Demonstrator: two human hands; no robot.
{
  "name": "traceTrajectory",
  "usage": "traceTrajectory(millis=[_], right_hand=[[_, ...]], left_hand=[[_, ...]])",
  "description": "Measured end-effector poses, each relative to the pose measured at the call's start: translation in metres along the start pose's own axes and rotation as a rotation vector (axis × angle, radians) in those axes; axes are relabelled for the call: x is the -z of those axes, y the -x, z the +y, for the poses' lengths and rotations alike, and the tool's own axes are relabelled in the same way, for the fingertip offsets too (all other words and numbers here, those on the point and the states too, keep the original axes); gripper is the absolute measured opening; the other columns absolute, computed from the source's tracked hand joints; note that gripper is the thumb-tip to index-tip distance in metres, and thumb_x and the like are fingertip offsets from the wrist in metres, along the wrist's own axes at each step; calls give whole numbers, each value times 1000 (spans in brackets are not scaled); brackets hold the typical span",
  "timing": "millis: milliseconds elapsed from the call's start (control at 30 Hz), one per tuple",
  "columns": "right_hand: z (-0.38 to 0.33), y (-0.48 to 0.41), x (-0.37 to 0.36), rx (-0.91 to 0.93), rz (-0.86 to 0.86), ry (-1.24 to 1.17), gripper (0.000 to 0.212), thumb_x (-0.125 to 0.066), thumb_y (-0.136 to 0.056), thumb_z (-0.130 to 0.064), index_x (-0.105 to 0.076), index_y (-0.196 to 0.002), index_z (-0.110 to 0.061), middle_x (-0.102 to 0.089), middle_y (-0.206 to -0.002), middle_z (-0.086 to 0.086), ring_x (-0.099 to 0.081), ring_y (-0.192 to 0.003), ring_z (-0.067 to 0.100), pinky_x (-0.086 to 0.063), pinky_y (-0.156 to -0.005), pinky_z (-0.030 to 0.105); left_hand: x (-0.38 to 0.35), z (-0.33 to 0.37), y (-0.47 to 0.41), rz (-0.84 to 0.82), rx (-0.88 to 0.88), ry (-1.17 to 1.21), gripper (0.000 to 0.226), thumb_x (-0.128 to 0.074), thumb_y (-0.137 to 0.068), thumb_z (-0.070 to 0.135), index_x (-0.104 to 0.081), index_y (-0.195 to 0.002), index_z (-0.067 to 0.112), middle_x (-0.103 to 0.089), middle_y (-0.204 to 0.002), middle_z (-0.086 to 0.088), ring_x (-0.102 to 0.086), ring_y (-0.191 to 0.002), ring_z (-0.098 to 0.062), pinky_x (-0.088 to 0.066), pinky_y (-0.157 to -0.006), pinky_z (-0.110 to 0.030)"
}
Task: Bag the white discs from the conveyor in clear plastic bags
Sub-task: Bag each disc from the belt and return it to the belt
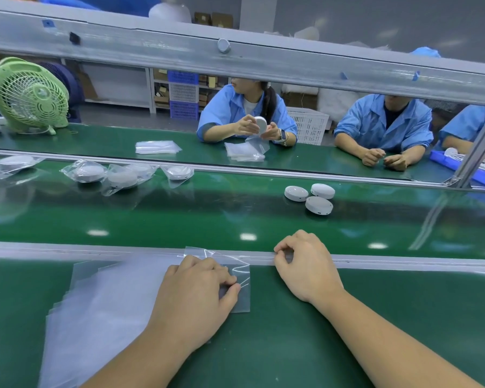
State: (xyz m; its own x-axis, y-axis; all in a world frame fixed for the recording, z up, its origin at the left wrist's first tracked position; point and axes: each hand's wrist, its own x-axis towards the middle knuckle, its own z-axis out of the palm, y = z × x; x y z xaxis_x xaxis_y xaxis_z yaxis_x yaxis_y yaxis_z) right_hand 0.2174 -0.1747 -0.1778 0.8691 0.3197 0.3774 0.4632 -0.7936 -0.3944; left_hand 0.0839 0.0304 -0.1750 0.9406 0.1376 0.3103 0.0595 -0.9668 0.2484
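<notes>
Three bare white discs (310, 197) lie clustered on the green conveyor belt (235, 217), beyond my right hand. A stack of clear plastic bags (107, 298) lies fanned on the near table. My left hand (199, 295) rests on the stack's right end, its thumb and fingers pinching the top clear bag (242, 292). My right hand (305, 264) sits on the metal rail (403, 260) with its fingers curled and nothing visible in it. Several bagged discs (123, 176) lie on the belt at the far left.
A green fan (28, 95) stands on the far table at left. Across the belt, people in blue coats work; one (247, 113) holds a disc over bags (244, 151). Another bag pile (157, 147) lies there. A blue tray (465, 166) sits far right. An overhead beam (235, 56) crosses the view.
</notes>
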Motion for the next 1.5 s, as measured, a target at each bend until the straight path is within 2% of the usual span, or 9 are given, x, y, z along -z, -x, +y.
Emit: traceTrajectory(millis=[167, 400, 600, 1500], right_hand=[[1, 0, -1, -4, -4, -20, 11, -58, -91, -33, -69, -91, -37, -50, -94, -19, -50, -100, 10, -44, -92, 29], [-1, 0, 1, -19, -32, -34, 12, -56, -90, -34, -60, -83, -42, -54, -91, -19, -52, -96, 8, -45, -86, 28], [-2, 0, 1, -20, -16, -26, 13, -56, -89, -32, -63, -81, -39, -57, -87, -17, -52, -92, 7, -45, -82, 27], [-1, -1, 0, -37, -19, -27, 13, -56, -90, -33, -66, -82, -36, -58, -87, -18, -53, -93, 6, -47, -81, 28]], left_hand=[[-1, -1, 0, 5, -1, 10, 41, -38, -92, 66, -68, -111, 48, -62, -110, 29, -47, -110, -6, -38, -91, -30], [-1, 0, 0, 3, -1, 1, 42, -36, -92, 67, -68, -112, 47, -61, -110, 29, -47, -108, -6, -38, -90, -29], [0, 0, 1, 3, -2, 4, 43, -36, -91, 66, -67, -112, 46, -62, -110, 28, -47, -109, -6, -38, -90, -30], [-1, 0, 0, 0, -1, 22, 43, -35, -91, 67, -66, -113, 47, -61, -112, 28, -45, -108, -6, -37, -91, -29]])
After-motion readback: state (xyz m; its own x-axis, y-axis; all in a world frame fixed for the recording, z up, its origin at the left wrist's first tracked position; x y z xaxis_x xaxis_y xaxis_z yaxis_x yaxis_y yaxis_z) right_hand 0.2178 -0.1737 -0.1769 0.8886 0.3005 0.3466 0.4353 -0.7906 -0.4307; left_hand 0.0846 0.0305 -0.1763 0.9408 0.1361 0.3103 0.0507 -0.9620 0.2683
